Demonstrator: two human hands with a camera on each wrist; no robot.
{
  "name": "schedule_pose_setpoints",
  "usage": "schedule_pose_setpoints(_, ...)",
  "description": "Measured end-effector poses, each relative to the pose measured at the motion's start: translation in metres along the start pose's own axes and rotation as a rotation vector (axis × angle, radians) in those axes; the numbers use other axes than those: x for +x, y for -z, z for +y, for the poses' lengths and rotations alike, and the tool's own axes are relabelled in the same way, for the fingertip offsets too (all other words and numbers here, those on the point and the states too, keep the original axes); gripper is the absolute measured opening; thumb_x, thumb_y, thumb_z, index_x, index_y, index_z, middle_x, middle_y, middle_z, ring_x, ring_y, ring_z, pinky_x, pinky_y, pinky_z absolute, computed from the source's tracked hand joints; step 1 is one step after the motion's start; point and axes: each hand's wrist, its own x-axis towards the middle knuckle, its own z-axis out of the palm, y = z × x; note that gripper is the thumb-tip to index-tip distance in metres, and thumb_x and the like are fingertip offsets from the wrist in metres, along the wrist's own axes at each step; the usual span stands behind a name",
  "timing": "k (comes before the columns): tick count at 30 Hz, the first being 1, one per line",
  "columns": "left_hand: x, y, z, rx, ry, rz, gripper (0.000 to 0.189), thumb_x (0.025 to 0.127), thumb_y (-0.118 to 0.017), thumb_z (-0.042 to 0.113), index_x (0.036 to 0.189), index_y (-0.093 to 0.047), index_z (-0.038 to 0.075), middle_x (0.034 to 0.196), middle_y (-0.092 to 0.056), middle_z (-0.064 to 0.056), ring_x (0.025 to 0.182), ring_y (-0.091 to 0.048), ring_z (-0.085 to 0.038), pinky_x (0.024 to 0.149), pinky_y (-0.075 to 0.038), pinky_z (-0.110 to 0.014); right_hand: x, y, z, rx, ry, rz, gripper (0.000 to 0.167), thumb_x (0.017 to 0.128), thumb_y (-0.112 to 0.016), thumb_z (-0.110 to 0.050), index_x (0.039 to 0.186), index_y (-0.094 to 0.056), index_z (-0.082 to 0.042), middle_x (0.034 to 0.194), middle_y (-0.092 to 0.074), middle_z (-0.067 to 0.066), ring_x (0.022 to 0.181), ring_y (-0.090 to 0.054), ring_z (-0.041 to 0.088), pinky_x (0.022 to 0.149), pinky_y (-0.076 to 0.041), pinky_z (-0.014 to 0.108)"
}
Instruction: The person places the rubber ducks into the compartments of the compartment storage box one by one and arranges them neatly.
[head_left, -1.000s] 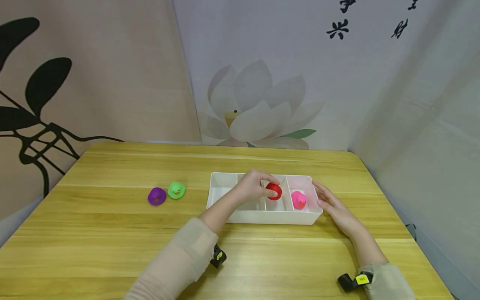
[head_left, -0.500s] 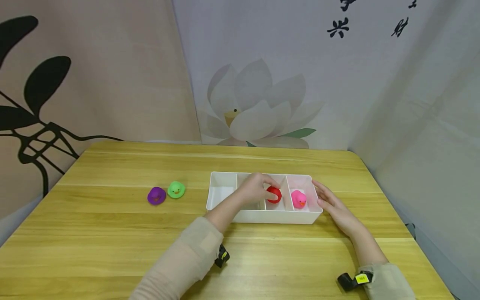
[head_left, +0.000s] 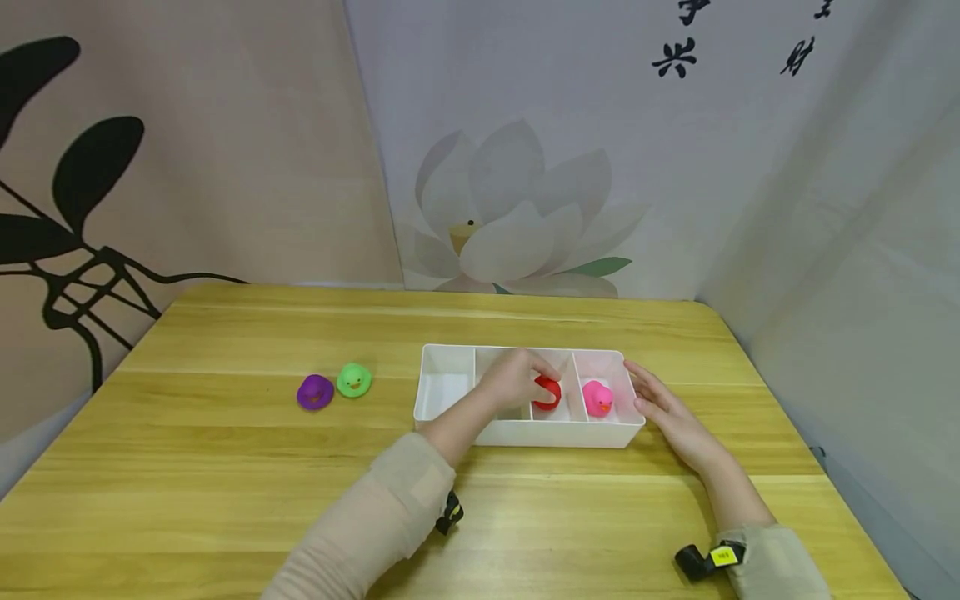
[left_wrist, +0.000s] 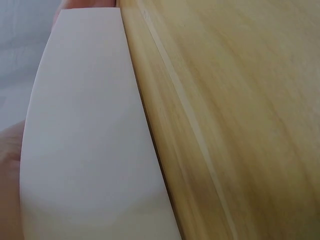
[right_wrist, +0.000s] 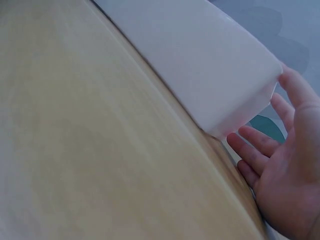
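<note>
A white divided box (head_left: 547, 434) stands on the table. Down in its third compartment from the left, my left hand (head_left: 512, 382) pinches a red rubber duck (head_left: 548, 403) between thumb and fingers, which cover part of it. The rightmost compartment holds a pink rubber duck (head_left: 597, 399). At the box's right end, my right hand (head_left: 678, 426) rests thumb and fingertips against the wall, its fingers loosely extended. From the right wrist, the thumb touches the box corner. The box's front wall (left_wrist: 90, 120) hides most of my left hand in the left wrist view.
To the left of the box, a purple rubber duck (head_left: 315, 392) and a green rubber duck (head_left: 354, 380) sit side by side on the wooden table (head_left: 225, 475). A printed cloth backdrop (head_left: 525, 100) hangs behind the table's far edge.
My left hand has lowered the red duck deeper into the third compartment, and the left forearm has shifted slightly right. The right hand has stayed at the box's end.
</note>
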Motion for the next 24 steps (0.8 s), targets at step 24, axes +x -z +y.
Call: schedule_pose_setpoints(24, -0.0062, 0.0047, 0.0023, -0.024, 0.004, -0.005, 0.028, 0.076, -0.081, 0.012, 0.103, -0.075, 0.009, 0.1, -0.07, 0.001, 0.099, -0.057, -0.018, 0.08, -0.046, -0.03, 0.0004, 0.0009, 0.0016, 0.011, -0.012, -0.004, 0.055, 0.102, -0.043, -0.017, 0.153, -0.022, -0.015, 0.15, -0.027, 0.025, 0.136, -0.024, 0.038, 0.106, -0.022, 0.042)
